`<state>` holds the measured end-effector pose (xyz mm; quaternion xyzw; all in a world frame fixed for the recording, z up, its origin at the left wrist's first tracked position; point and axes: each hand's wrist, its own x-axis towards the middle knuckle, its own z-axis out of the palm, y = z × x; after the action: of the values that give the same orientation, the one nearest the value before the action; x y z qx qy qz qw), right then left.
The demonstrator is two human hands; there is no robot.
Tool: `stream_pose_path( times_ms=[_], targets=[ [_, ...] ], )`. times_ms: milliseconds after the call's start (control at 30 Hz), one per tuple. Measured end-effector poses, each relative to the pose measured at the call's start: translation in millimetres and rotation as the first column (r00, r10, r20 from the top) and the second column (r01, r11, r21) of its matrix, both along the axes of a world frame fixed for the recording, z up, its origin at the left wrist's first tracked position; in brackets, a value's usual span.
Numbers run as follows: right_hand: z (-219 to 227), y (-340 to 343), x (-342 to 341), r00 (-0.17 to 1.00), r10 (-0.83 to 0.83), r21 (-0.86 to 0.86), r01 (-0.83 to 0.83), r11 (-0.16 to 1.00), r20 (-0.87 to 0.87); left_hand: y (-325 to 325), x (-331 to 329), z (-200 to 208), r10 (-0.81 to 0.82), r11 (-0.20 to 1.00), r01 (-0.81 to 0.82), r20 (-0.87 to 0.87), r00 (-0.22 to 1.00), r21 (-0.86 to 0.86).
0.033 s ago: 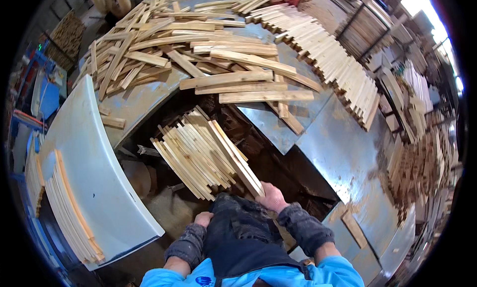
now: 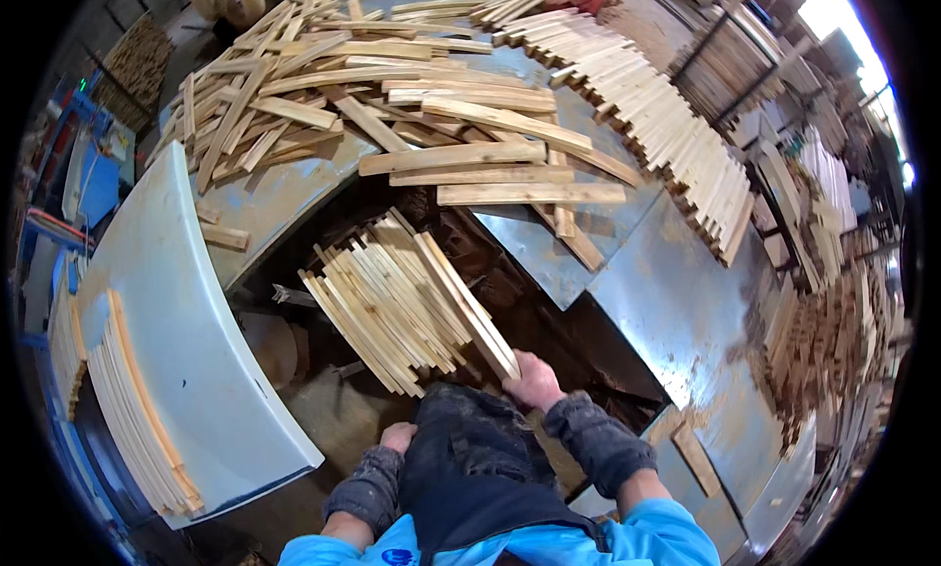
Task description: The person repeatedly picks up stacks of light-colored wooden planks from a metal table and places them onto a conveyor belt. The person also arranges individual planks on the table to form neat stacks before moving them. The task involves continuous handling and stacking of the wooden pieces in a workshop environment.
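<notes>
My right hand (image 2: 534, 382) is closed round the near end of one or two long pale wooden slats (image 2: 469, 306). They lie along the right side of a stack of wooden slats (image 2: 382, 301) set low in the dark opening before me. My left hand (image 2: 398, 436) rests against the left side of my dark apron (image 2: 461, 458), near the stack's near end. Its fingers are mostly hidden, and I cannot see anything in it.
A big heap of loose slats (image 2: 372, 86) covers the far metal table. Slats lie in a long row (image 2: 637, 100) at the far right. On my left stands a pale curved panel (image 2: 225, 370) beside more stacked slats (image 2: 132, 399). One short board (image 2: 694, 458) lies at right.
The view has shifted very slightly. My right hand still grips the slat end, and my left hand stays by the apron.
</notes>
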<state>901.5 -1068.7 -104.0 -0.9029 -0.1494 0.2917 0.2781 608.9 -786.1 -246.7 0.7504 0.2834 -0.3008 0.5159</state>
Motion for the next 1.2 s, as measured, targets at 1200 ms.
stream_pose_path(
  times_ms=[1200],
  targets=[
    [-58.9, -85.2, 77.5, 0.794, -0.102, 0.257, 0.312, 0.915, -0.6, -116.7, 330.7, 148.8, -0.026, 0.907, 0.054, 0.074, 0.997, -0.418]
  ],
)
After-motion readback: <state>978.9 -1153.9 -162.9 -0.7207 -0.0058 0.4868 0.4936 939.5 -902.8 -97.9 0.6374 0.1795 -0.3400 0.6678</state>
